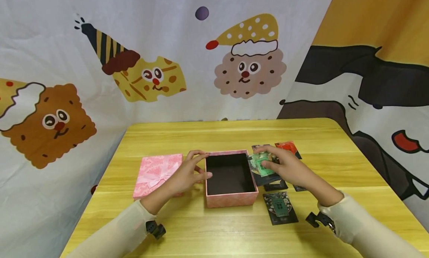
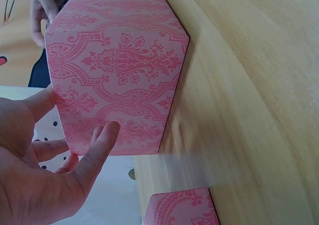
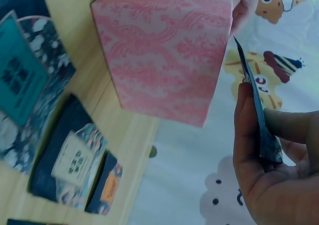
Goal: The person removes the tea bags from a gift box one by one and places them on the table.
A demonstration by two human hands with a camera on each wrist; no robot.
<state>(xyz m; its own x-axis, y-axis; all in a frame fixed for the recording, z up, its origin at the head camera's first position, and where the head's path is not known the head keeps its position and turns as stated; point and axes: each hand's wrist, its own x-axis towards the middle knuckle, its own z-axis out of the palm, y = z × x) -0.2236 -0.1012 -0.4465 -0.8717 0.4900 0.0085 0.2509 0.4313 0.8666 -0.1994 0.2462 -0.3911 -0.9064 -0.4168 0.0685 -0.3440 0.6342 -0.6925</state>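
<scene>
An uncovered pink patterned box point(image 1: 231, 200) with a black inside sits mid-table. My left hand point(image 1: 186, 174) holds its left wall, the thumb over the rim and other fingers against the side and far corner. Just right of the box, my right hand point(image 1: 286, 165) pinches a thin flat packet with a green label point(image 1: 265, 170) between thumb and fingers. In the right wrist view that packet point(image 3: 259, 117) is seen nearly edge-on, raised above the table. Under and around the right hand lie several dark floral packets; one with a dark green label point(image 1: 280, 208) lies nearest me.
The pink lid point(image 1: 157, 172) with a ribbon bow lies left of the box, partly behind my left forearm. A red-labelled packet point(image 1: 289, 147) lies behind my right hand. The wooden table point(image 1: 187, 232) ends at a cartoon-printed curtain point(image 1: 201, 109).
</scene>
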